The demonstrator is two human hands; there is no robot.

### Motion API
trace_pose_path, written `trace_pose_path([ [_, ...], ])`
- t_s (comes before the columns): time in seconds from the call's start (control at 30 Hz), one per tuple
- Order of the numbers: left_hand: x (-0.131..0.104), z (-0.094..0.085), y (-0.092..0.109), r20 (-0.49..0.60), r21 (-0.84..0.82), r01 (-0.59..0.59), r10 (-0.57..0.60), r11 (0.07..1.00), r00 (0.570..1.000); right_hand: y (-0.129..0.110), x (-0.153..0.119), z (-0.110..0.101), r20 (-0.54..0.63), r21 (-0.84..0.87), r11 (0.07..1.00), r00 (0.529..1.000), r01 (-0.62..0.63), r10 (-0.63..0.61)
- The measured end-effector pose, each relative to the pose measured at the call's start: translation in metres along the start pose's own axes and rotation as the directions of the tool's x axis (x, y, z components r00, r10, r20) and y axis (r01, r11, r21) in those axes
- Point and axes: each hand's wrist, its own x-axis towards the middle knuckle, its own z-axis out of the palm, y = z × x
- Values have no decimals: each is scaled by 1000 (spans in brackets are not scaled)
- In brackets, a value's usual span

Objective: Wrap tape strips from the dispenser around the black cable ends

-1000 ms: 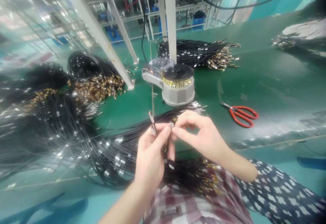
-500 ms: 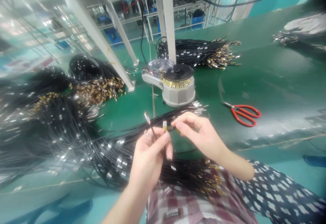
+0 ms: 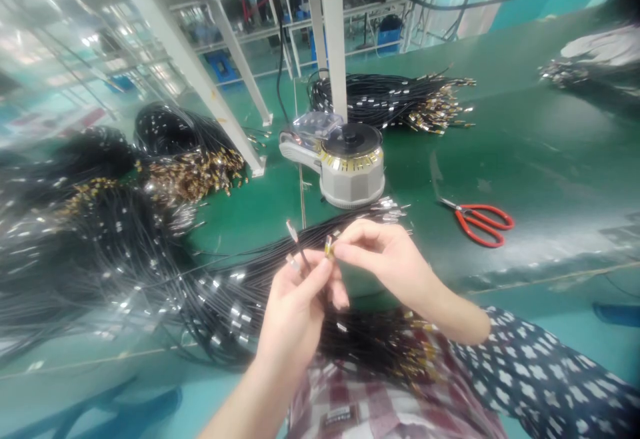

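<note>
My left hand (image 3: 300,306) is closed around black cable, its thumb and forefinger pinching just below a metal-tipped connector (image 3: 328,246) that points up. A second cable end (image 3: 292,230) with a pale metal tip and another metal connector (image 3: 293,263) rise between its fingers. My right hand (image 3: 380,252) pinches at the side of the upright connector, where yellow shows, apparently a small strip of tape; the fingertips partly hide it. Behind the hands stands a round white tape dispenser (image 3: 352,182) with a black top and short yellow strips around its rim.
Red-handled snips (image 3: 483,222) lie on the green table (image 3: 525,152) to the right. Black cable bundles (image 3: 165,286) spread over the left, with another bundle (image 3: 380,99) behind the dispenser. More cables (image 3: 370,346) lie across my lap. White posts (image 3: 332,39) stand at the back.
My right fingertips have come closer to the upright connector and now meet it. The connector has turned and shows a narrower side. Both hands have shifted slightly.
</note>
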Motion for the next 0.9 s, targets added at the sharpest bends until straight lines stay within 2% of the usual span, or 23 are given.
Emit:
trace_pose_path([
  [0.1, 0, -1, -2, 39, 25, 0, -1, 1000, 999, 0, 3, -1, 48, 101, 993, 997, -62, 57],
  [0.23, 1, -2, -5, 71, 46, -2, -1, 999, 997, 2, 7, -2, 77, 109, 992, 995, -64, 56],
  [0.33, 1, -3, -6, 71, 55, -12, 8, 998, 997, 4, 7, -2, 66, 50, 999, 998, -17, 14],
  [0.47, 0, -2, -4, 12, 73, -45, 44, 996, 999, 3, 5, -1, 53, -68, 996, 997, 61, -57],
  [0.57, 0, -3, -1, 24, 104, -60, 58, 993, 998, 0, 4, -2, 38, -141, 985, 994, 102, -98],
  [0.67, 2, -7, -1, 85, 112, -64, 55, 992, 995, -2, 6, -4, 54, -112, 993, 998, 27, -21],
  [0.77, 6, -15, -4, 211, 49, 18, -28, 999, 977, 0, 10, -8, 157, 56, 995, 985, -84, 74],
  [0.83, 10, -21, -6, 308, -6, 106, -99, 994, 946, 2, 13, -11, 229, 109, 990, 972, -86, 59],
  [0.9, 13, -25, -7, 360, -30, 164, -142, 986, 922, 4, 16, -14, 255, 75, 996, 966, -56, 35],
])
